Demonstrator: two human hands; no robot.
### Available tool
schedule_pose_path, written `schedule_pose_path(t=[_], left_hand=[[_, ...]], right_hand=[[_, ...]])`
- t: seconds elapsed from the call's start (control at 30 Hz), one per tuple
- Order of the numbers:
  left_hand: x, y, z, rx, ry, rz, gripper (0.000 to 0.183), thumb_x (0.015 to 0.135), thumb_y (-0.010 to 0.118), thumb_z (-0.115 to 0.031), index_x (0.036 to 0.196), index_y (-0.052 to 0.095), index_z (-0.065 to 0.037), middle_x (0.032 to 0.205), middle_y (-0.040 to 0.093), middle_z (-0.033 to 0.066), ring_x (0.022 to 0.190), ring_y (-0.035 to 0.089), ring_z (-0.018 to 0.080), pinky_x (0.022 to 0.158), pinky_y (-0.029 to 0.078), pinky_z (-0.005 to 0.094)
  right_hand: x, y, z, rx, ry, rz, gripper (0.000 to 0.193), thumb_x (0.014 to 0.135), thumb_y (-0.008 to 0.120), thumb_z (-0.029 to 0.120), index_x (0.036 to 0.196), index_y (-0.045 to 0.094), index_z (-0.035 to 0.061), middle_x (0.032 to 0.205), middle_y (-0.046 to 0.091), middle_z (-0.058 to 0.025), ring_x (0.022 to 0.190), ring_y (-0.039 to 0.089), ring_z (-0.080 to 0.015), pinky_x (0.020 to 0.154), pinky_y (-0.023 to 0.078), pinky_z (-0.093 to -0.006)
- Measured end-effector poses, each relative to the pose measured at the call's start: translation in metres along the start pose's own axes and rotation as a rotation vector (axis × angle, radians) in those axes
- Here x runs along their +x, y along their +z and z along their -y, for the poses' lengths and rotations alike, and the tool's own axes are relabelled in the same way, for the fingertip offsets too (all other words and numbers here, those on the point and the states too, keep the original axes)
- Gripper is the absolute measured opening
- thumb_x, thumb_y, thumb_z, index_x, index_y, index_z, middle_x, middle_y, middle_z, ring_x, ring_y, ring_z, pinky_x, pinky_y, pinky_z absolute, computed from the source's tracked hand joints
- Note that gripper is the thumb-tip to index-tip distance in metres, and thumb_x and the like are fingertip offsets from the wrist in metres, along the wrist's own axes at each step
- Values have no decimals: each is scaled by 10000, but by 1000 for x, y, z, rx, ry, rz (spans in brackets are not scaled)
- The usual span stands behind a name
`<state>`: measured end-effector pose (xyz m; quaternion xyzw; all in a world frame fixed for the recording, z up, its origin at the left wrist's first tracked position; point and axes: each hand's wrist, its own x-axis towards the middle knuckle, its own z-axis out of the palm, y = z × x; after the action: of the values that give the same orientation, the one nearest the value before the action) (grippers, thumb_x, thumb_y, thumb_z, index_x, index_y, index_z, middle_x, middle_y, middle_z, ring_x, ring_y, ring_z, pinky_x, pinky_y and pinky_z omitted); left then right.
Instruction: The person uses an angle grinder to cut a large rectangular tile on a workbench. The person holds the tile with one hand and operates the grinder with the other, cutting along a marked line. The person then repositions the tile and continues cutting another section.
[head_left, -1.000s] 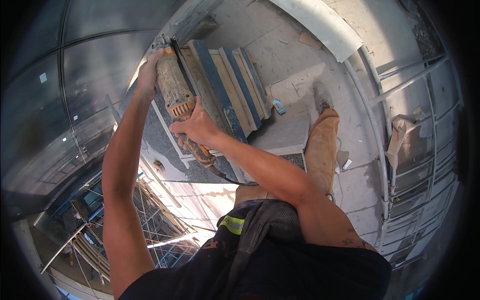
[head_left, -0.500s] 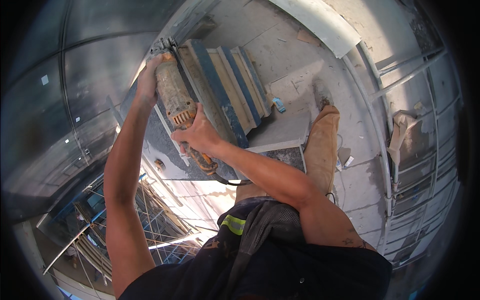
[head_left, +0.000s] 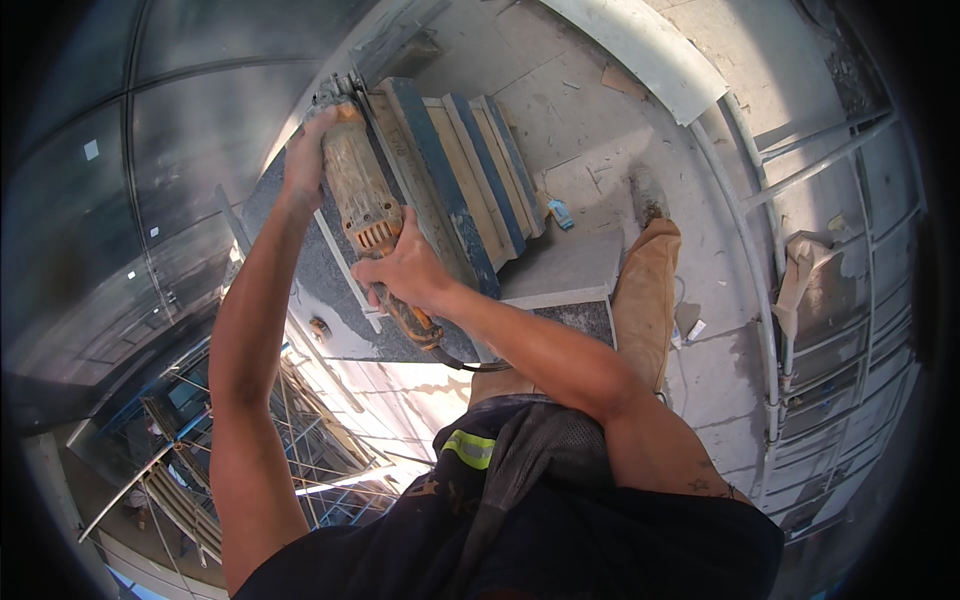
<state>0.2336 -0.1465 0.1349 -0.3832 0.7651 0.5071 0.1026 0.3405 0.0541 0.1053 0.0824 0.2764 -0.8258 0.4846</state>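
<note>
A black cord point(head_left: 468, 366) runs from the grinder point(head_left: 362, 190) toward the person's waist. The right hand point(head_left: 418, 270) is curled firmly around the rear grip, and the left hand point(head_left: 306, 155) is closed on the front end. The grinder slants away over a grey slab point(head_left: 345, 345), just left of blue-edged boards point(head_left: 462, 175). Past these, a blue packet point(head_left: 561, 214) lies on the floor point(head_left: 560, 120); farther right stands a railing point(head_left: 820, 165).

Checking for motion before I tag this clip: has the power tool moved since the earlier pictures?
Yes: the power tool has shifted slightly right and down the picture, judged against the blue packet.
</note>
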Motion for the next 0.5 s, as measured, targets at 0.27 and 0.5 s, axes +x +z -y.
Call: schedule_pose_path(t=[0.27,0.5], left_hand=[[24,-7,2,38,-51,-9,783,893,712,-556,1345,604,74,1249,675,210,1142,668,296,988,523,420],[12,-3,4,1,-30,9,712,926,685,-517,1332,610,62,1215,683,201,1109,678,289,968,534,408]], right_hand=[[20,-2,3,19,8,9,757,811,772,18,1309,202,29,790,623,-131,518,641,-232,443,528,-395],[5,0,3,-23,22,-8,785,802,773,45,1348,212,-16,824,635,-151,530,654,-228,458,549,-376]])
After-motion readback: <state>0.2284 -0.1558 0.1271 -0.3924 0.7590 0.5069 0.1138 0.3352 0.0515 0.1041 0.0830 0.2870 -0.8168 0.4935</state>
